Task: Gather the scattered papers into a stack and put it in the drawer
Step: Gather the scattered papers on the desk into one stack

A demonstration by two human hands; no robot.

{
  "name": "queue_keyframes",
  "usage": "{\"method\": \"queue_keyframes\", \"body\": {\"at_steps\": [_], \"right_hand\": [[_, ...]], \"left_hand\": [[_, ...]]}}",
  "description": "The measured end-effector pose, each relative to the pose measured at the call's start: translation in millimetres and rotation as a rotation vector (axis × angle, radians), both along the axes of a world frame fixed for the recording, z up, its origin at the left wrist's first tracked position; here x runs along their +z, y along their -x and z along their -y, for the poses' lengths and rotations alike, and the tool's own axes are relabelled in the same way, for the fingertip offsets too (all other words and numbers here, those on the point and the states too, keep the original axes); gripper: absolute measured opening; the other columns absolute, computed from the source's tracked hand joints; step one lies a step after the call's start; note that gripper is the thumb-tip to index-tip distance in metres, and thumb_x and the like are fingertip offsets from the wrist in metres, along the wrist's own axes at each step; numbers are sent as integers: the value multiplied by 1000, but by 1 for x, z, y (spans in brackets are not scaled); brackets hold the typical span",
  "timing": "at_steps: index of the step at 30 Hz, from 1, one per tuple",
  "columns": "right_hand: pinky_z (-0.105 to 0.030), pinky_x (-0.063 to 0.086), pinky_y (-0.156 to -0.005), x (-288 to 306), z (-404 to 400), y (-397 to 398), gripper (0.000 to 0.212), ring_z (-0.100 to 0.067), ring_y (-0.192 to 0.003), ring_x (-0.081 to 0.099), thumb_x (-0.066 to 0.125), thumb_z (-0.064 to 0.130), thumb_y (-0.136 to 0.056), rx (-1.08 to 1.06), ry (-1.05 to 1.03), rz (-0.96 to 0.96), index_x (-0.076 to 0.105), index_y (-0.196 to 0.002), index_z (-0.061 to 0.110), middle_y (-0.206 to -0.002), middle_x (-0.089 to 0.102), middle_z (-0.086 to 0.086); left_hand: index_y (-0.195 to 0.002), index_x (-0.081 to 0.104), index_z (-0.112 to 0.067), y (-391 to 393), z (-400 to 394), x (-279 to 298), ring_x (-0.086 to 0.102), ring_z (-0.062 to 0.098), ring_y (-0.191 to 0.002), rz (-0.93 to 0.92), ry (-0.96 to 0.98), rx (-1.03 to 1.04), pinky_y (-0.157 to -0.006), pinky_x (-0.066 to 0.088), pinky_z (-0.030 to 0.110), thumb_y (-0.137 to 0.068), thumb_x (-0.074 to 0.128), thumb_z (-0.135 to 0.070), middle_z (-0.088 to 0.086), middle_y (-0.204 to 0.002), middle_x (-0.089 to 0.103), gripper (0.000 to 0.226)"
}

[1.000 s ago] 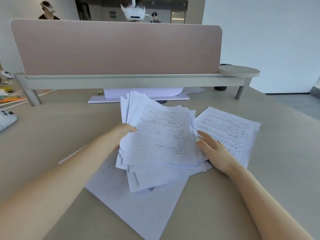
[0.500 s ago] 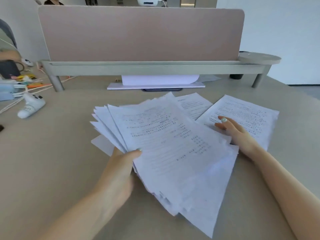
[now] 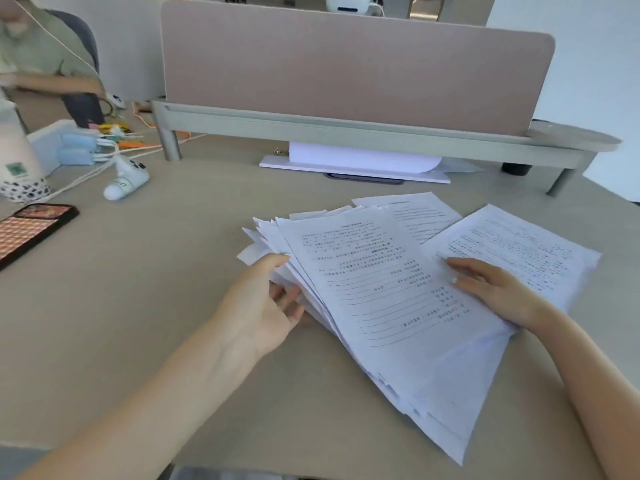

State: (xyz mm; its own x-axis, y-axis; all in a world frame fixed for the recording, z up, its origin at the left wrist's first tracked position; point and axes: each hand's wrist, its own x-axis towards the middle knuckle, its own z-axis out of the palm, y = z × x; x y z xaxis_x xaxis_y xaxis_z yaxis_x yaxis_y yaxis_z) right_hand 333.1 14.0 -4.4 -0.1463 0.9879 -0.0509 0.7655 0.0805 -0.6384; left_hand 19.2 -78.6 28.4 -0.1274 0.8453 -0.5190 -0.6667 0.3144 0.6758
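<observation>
Now: Fanned Pile Pinned Between Two Hands

Right now the fanned pile of papers (image 3: 388, 306) sprawls across the centre and lower right of the frame, its long axis running from upper left down to lower right. The left hand (image 3: 263, 306) sits at the pile's left edge, thumb over the top sheet and fingers tucked under the loose corners, gripping them. The right hand (image 3: 491, 292) lies flat, fingers spread, pressing where the pile meets a separate sheet (image 3: 519, 247) at right centre. Another loose sheet (image 3: 415, 211) peeks out beyond the pile, above centre. That right-hand sheet lies nearest the right hand, so I'd judge it goes in next.

Against half a second ago, the view has swung left: a phone (image 3: 31, 230) now shows at the left edge, and the right hand has slid closer to the pile. No drawer is in sight yet.
</observation>
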Motion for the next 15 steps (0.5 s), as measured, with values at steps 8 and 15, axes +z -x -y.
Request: {"method": "queue_keyframes", "body": {"at_steps": [8,15], "right_hand": [[-43,18,-117,-1,4,8,40,-12,-135,36,53,60,-74,28,-12,54,49,-113,56,-139,48,16],[-24,28,-102,3,16,14,38,-13,-127,45,44,42,-94,-91,-100,-51,54,-128,29,-129,55,9]], "left_hand": [[-116,62,-30,-13,-30,-18,66,12,-101,-489,-219,-282,-94,49,36,-81,59,-46,-12,-104,73,39],[-103,58,-10,-26,-45,-29,55,17,-66,-469,-91,-268,-51,45,20,-85,52,-1,2,-76,61,22]]}}
